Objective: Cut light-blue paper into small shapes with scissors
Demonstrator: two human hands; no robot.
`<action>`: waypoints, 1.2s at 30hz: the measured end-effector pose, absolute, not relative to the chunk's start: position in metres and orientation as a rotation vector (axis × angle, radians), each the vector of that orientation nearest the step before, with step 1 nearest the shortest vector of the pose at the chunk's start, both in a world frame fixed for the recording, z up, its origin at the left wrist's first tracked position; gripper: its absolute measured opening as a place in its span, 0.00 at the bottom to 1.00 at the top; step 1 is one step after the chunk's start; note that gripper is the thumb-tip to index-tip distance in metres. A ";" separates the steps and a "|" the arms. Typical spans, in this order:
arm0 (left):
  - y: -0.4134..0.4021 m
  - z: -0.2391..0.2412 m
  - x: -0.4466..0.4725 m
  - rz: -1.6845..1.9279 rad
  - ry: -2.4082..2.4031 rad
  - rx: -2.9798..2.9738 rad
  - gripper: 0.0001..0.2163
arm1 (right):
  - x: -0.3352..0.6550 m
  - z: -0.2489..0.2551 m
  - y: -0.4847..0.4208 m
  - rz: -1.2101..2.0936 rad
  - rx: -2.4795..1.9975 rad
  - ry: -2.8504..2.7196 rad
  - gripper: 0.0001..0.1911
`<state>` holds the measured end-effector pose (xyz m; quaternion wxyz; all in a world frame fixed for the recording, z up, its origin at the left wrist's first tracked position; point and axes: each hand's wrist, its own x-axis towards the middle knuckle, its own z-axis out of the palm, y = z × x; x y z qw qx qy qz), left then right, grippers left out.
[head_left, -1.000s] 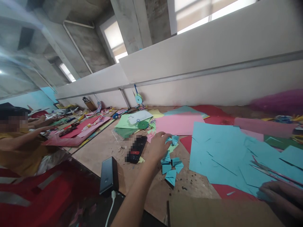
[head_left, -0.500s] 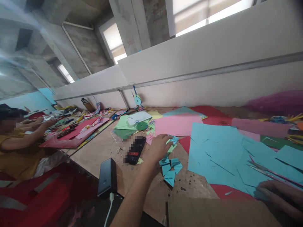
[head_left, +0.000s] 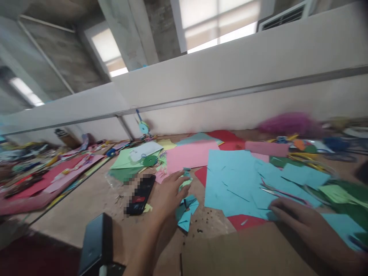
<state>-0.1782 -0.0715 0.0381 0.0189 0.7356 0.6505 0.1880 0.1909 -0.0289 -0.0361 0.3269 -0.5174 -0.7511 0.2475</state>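
Observation:
My left hand [head_left: 169, 193] is open over a loose cluster of small folded blue paper pieces [head_left: 185, 222], its fingers apart and partly covering them. Light green and blue scraps [head_left: 186, 180] lie just beyond its fingertips. At the lower edge of the blue paper sheet [head_left: 224, 172], my right hand [head_left: 299, 220] has its fingers closed together; what is between them, if anything, is hidden. Just above that hand, scissors [head_left: 283, 193] with pink handles lie across the blue paper. Thin blue cut strips are scattered on the sheet.
A black phone [head_left: 145, 193] lies left of my left hand, with a dark power bank [head_left: 96, 245] at the near edge. Pink paper [head_left: 191, 153] and green paper [head_left: 123, 159] lie behind. Brown cardboard [head_left: 238, 253] is in front; a white partition [head_left: 201, 115] runs behind.
The view has turned to the right, so the person at the left has mostly left it. My left hand has let go of a small blue piece and drawn back towards the cluster.

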 end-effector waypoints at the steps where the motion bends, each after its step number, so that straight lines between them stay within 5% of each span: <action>1: -0.080 0.041 -0.169 0.594 1.965 2.281 0.16 | 0.190 -0.032 -0.030 0.694 -1.369 -1.992 0.16; 11: -0.121 -0.008 -0.107 -0.098 1.194 2.347 0.38 | 0.189 -0.018 -0.042 0.615 -1.479 -2.018 0.08; 22: -0.121 0.027 -0.094 -0.014 1.394 2.268 0.31 | 0.188 -0.012 -0.064 0.303 -1.584 -2.299 0.04; 31: -0.107 0.053 -0.082 -0.015 1.343 2.446 0.18 | 0.129 0.027 -0.022 0.069 -1.461 -2.553 0.11; 36: -0.074 0.081 -0.063 0.388 1.345 2.354 0.15 | 0.102 0.009 -0.013 -0.064 -1.502 -2.548 0.09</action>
